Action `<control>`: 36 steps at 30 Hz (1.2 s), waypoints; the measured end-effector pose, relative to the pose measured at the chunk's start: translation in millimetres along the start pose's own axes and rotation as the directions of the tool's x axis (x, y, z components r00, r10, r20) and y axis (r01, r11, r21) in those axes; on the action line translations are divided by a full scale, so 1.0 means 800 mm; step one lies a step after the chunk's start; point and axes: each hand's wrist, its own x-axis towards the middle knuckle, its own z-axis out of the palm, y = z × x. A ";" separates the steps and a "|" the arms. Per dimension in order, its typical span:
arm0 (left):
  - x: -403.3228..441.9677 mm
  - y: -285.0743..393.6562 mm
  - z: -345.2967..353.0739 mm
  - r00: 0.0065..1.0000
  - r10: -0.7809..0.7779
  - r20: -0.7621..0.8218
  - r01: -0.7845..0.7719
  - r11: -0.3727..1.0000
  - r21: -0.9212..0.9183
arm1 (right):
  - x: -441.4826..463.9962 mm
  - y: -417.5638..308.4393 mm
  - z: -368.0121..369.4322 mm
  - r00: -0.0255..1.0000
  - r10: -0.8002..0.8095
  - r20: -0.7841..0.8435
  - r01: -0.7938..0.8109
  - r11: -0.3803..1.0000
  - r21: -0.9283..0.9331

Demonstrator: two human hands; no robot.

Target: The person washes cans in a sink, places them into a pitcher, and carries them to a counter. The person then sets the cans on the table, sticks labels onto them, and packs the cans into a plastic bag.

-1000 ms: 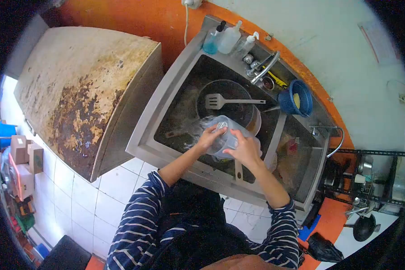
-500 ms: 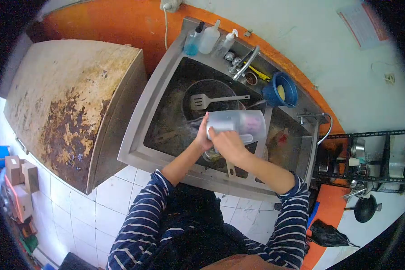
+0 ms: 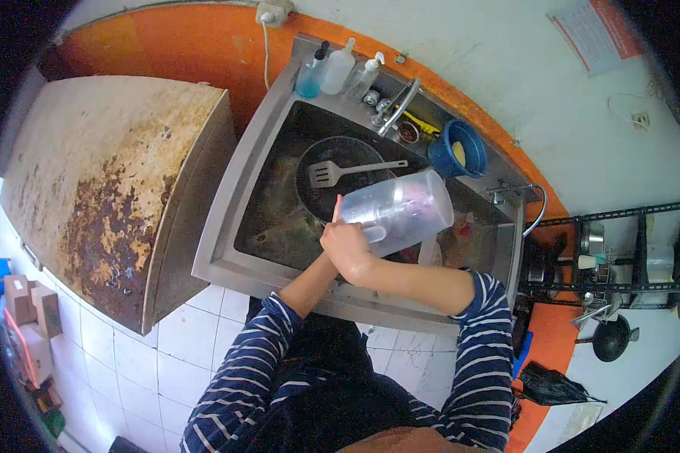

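Note:
A translucent plastic pitcher (image 3: 412, 208) lies tilted on its side in the air above the sink, its base toward the right and its handle (image 3: 374, 233) facing me. My left hand (image 3: 337, 210) grips it at the mouth end; most of that hand is hidden behind my right. With bent fingers, my right hand (image 3: 347, 251) is closed at the rim beside the handle, fingertips out of sight. Below and beyond lies a dark round pan (image 3: 310, 162) in the left basin, with a slotted spatula (image 3: 355, 172) across it.
The steel sink (image 3: 223, 226) has two basins. Along its back ledge stand several bottles (image 3: 338, 69), a faucet (image 3: 400, 106) and a blue bucket (image 3: 446, 155). A second faucet (image 3: 536, 198) is at the right. A worn cabinet (image 3: 121, 204) stands left; a dish rack (image 3: 616, 287) is right.
My right hand has moved left, from the handle area to the pitcher's mouth end. The pitcher has turned, its base now pointing farther up and right. Water splashing near the mouth no longer shows.

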 end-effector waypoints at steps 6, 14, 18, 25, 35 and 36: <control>-0.018 0.038 0.002 0.949 0.225 -0.219 0.074 0.517 0.853 | 0.002 -0.007 0.023 0.999 0.005 0.034 -0.007 0.998 0.059; -0.015 0.067 0.004 0.989 0.147 0.018 -0.123 0.748 0.653 | 0.011 -0.005 0.034 0.997 -0.025 0.078 0.018 0.996 0.089; -0.011 0.052 -0.006 0.990 -0.058 0.132 0.071 0.993 -0.099 | -0.023 -0.001 0.008 0.996 -0.057 -0.061 0.060 0.997 0.039; -0.019 0.060 -0.023 0.903 -0.253 0.348 0.425 0.649 -0.632 | -0.030 -0.016 0.003 0.995 -0.104 0.012 0.104 0.995 0.007; -0.034 0.098 -0.060 0.877 -0.219 0.427 0.480 0.412 -0.774 | -0.005 -0.027 -0.022 0.981 -0.136 -0.136 0.156 0.976 0.149; -0.036 0.107 -0.070 0.878 -0.221 0.425 0.479 0.425 -0.768 | -0.008 -0.021 -0.036 0.971 -0.124 -0.206 0.169 0.961 0.219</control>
